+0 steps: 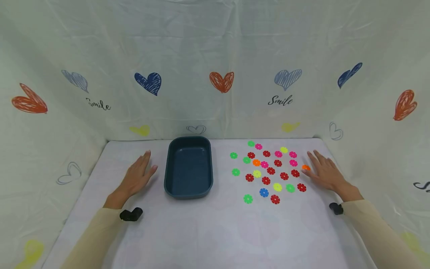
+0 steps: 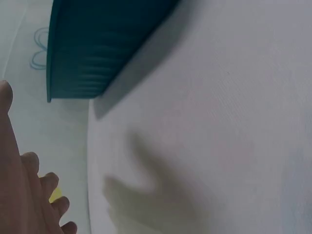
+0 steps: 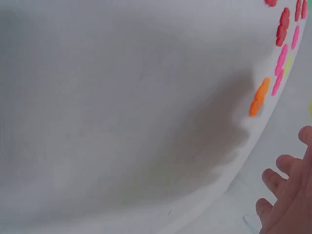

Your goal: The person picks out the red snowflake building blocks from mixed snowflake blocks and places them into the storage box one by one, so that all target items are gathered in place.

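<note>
Brightly coloured, notched round discs (image 1: 271, 170), loosely scattered; dark-blue tray (image 1: 189, 168)

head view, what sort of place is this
Probably a makeshift booth for tabletop work: a heart-printed sheet hangs behind and beside a pale table, where coloured discs are laid out.

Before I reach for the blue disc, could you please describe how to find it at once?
Start at the dark tray on the pale table and look right, to the scattered discs. Along the near edge of that group, the blue disc lies between a green one on its left and a red one on its right. It is the only blue disc there.
</note>
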A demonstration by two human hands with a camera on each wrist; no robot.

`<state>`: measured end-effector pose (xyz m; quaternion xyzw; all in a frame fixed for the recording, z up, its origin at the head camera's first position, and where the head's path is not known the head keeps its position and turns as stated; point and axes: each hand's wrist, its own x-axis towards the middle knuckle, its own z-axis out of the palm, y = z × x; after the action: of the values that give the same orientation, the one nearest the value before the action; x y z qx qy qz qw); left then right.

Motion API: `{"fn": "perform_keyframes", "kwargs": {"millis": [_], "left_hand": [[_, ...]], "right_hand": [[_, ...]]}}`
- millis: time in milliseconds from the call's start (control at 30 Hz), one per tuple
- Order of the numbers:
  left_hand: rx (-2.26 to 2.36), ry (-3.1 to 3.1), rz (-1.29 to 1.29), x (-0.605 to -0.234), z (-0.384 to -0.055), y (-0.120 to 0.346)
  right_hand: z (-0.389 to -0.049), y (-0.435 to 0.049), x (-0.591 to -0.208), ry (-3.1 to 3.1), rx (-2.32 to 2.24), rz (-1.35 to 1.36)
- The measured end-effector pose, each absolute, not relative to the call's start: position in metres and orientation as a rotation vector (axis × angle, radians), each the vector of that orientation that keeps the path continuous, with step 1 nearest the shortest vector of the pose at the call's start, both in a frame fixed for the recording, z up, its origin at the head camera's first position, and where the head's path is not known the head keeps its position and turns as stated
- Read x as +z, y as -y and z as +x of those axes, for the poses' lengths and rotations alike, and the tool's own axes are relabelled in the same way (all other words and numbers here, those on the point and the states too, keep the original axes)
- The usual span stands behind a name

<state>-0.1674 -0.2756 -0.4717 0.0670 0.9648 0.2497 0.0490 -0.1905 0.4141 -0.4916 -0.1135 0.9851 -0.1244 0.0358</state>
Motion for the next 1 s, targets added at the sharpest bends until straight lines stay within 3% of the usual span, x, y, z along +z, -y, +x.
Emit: {"fn": "perform_keyframes", "kwargs": {"millis": [633,1000], "left_hand": [[1.377,-2.702,0.155,-0.455,-0.164,0.246],[1.556,-2.552,-0.018,-0.446,-0.162,0.235]], "right_hand": [[-0.185,-0.388,-0.48,-2.996,-0.837,-0.325],[-0.182,-0.381,-0.475,-2.919,-1.015,-0.332]]}}
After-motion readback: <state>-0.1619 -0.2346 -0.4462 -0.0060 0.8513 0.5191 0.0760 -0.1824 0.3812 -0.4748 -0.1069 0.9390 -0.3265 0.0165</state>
